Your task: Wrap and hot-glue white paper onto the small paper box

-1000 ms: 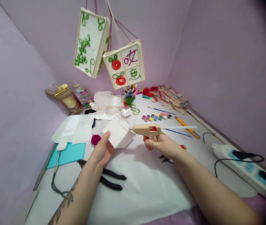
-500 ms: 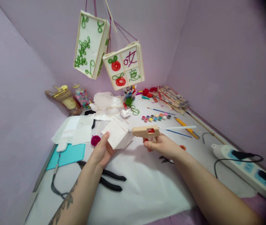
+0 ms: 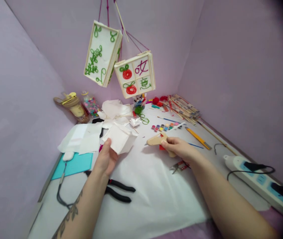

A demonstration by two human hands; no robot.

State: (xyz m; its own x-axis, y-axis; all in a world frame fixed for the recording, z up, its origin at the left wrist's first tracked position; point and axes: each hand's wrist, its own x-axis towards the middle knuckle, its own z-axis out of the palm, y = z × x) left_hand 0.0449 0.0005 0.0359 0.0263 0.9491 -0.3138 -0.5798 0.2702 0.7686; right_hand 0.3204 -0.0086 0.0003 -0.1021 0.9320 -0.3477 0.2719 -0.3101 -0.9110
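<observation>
My left hand [image 3: 108, 159] grips a small white paper box [image 3: 120, 139] by its left edge, thumb on the near face. The beige glue gun [image 3: 156, 140] is in my right hand [image 3: 177, 147], apart from the box on its right, nozzle pointing left and slightly down. A white glue stick [image 3: 177, 126] juts from its back. Black-handled pliers [image 3: 120, 192] lie partly hidden under my left forearm. Below the gun, red-handled cutters [image 3: 178, 167] rest on the white covering.
Two decorated lanterns [image 3: 103, 54] hang above the back. Paint pots [image 3: 166, 126], a yellow cutter knife [image 3: 198, 137] and a power strip [image 3: 258, 177] lie to the right. At left are a turquoise board [image 3: 78, 165] and white sheets [image 3: 81, 136].
The glue gun has moved away from the box, down and toward me, and its nozzle has tilted downward. The box has turned and shifted slightly left. The camera view has shifted a little.
</observation>
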